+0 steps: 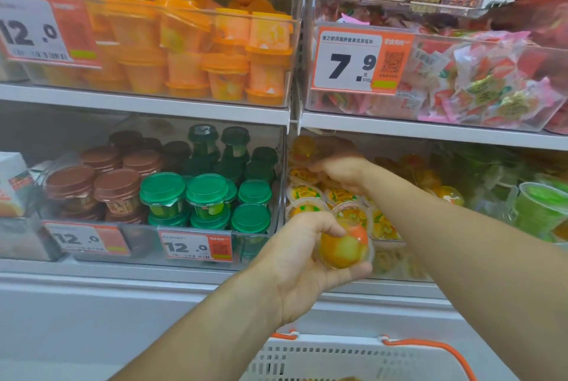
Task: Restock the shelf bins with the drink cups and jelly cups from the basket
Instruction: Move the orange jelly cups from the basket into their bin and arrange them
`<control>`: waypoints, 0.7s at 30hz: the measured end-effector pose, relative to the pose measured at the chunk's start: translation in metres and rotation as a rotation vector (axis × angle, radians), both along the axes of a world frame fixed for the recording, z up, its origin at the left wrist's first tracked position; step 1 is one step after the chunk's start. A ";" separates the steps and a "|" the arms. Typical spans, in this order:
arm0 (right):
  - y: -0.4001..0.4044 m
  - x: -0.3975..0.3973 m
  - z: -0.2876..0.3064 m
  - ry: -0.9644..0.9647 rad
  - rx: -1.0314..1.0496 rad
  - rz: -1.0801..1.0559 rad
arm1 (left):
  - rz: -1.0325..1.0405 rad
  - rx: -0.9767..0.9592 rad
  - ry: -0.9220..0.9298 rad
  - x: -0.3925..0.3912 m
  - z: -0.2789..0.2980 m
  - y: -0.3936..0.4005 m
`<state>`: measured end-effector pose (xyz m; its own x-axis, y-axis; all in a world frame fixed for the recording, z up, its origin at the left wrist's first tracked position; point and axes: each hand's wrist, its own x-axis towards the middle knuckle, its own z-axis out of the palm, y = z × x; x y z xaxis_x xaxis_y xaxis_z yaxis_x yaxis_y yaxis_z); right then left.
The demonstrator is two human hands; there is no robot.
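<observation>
Restocking is judged well under way. A jelly cup [344, 245] is gripped in the left hand [304, 257], just before the jelly bin [396, 270] at 4 o'clock of centre. The right hand [341, 174] is deep in that bin; its grip cannot be told through blur. The basket [353, 359] at 6 o'clock is mostly hidden, so remaining stock is unknown.
</observation>
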<state>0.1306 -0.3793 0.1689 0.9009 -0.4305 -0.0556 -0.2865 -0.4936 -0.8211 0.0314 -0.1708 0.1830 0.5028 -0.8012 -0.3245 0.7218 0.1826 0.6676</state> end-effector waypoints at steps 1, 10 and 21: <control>0.001 -0.012 0.005 -0.026 -0.034 -0.014 | 0.026 0.005 -0.017 0.000 0.000 0.000; 0.036 -0.150 0.040 -0.187 0.306 0.462 | 0.252 0.062 -0.193 -0.012 0.004 -0.011; 0.013 -0.122 0.029 -0.334 -0.245 0.091 | 0.167 0.244 -0.371 -0.013 0.009 -0.015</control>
